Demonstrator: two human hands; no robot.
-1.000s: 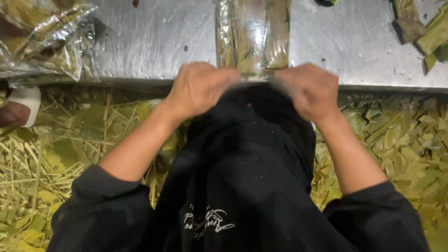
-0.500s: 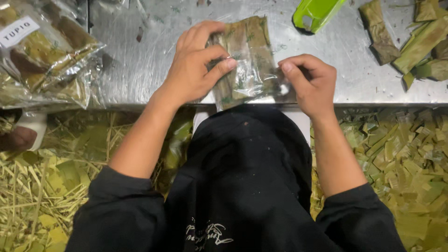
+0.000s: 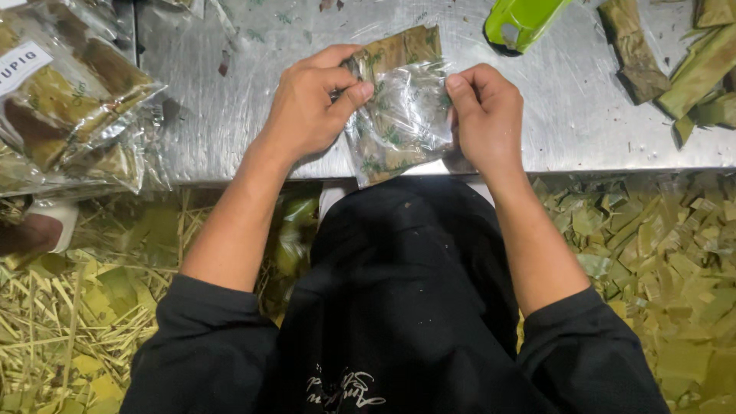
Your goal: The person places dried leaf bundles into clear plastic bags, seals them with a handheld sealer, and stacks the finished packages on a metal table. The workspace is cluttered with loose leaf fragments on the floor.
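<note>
1. A steel counter (image 3: 230, 115) fills the upper part of the head view; the floor (image 3: 84, 322) below its near edge is littered with straw and cut green leaf scraps.
2. A person in a black long-sleeved top (image 3: 406, 307) leans over the counter's near edge, both forearms reaching up onto it.
3. A heap of clear bags packed with leaf-wrapped parcels (image 3: 61, 100) lies at the counter's left end, well apart from the hands.
4. A clear plastic bag holding a leaf-wrapped parcel (image 3: 402, 115) rests at the middle of the counter's near edge, its lower corner hanging just over the rim.
5. Loose leaf-wrapped parcels (image 3: 675, 61) sit at the counter's right end.
6. The left hand (image 3: 314, 103) is closed on the bag's left edge, thumb on top and fingers curled over the plastic.
7. The right hand (image 3: 487, 115) grips the bag's right edge, thumb pressing the film and fingers folded beneath.
8. A bright green tool (image 3: 521, 21) lies at the counter's far edge, above the right hand and clear of the bag.
</note>
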